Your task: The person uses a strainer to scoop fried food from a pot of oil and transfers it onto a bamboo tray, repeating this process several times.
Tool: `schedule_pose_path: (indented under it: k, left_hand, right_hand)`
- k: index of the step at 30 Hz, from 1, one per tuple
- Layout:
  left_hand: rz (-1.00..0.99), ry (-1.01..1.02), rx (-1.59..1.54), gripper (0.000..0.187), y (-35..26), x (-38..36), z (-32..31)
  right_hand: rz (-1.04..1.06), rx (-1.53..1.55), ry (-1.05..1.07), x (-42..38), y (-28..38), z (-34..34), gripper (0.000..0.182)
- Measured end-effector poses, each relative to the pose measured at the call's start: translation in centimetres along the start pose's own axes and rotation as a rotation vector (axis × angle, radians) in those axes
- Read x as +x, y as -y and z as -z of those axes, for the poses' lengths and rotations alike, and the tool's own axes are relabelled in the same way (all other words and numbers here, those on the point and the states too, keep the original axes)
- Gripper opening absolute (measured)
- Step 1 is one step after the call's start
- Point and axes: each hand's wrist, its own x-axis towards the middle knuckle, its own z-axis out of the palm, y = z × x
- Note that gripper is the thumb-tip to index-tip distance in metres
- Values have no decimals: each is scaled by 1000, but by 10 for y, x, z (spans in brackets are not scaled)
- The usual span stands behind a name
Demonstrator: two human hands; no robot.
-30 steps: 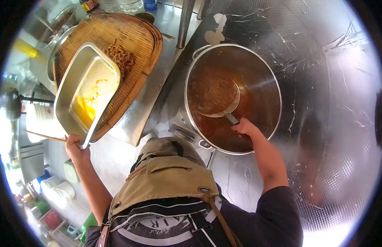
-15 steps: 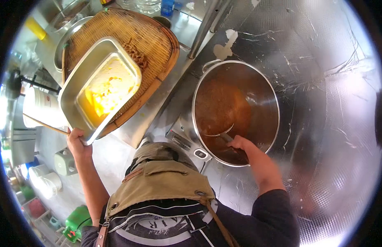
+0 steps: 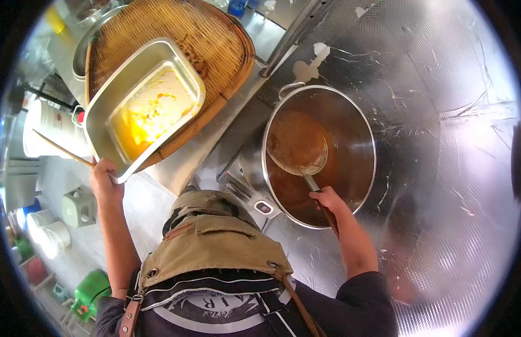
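A deep metal tray with yellow liquid and pale residue inside is gripped at its near corner by my left hand. A thin wooden stick juts out leftward from that same hand. My right hand is closed round the handle of a round mesh strainer, over the opening of a large steel pot. Reddish-brown liquid lies in the pot, and the strainer's head is at its surface. Beneath the tray is a round woven bamboo tray with brown shreds on it.
A metal counter carries the bamboo tray. Foil-like sheeting covers the right side. A metal pipe runs behind the pot. On the left are a white bucket, a beige container and a green container.
The strainer has risen, so its mesh head and more handle now show. The view has shifted slightly; my left hand still holds the tray at the corner.
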Motion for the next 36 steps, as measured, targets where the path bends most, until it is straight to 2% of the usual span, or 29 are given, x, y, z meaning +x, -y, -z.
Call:
schedule_pose_path:
  k: [3,4,6,9,15,21,24,27,30,33,36]
  left_hand:
    - [-6,28,-23,41,4,8,6]
    - [-23,-25,-4,41,0,2,-4]
    - [-11,-6,20,42,0,9,5]
    - [-23,-9,34,43,-2,7,0]
    - [-46,-40,16,46,-4,-2,-3]
    - [-80,-61,-2,40,-3,-5,6]
    - [-75,-42,23,38,-2,-4,9]
    - [-69,-55,5,38,-1,-3,7]
    - [-43,-25,27,38,-1,-2,6]
    - [-34,8,60,40,-2,3,6]
    - [-31,-6,36,42,-3,2,-2]
  right_hand:
    - [-4,-53,-21,-41,15,5,40]
    - [9,-74,-27,-40,11,6,37]
    - [32,-112,-34,-39,1,7,33]
    - [-40,-218,30,-41,13,12,34]
    - [-88,-364,59,11,7,9,34]
    - [-33,-253,33,50,-3,-4,34]
    - [-98,-145,-1,7,29,1,34]
    - [-5,-93,-21,-14,16,5,33]
    - [-2,-72,-56,-36,10,6,35]
    - [-1,-134,-39,-60,29,2,35]
    - [-37,-238,-9,-42,20,0,37]
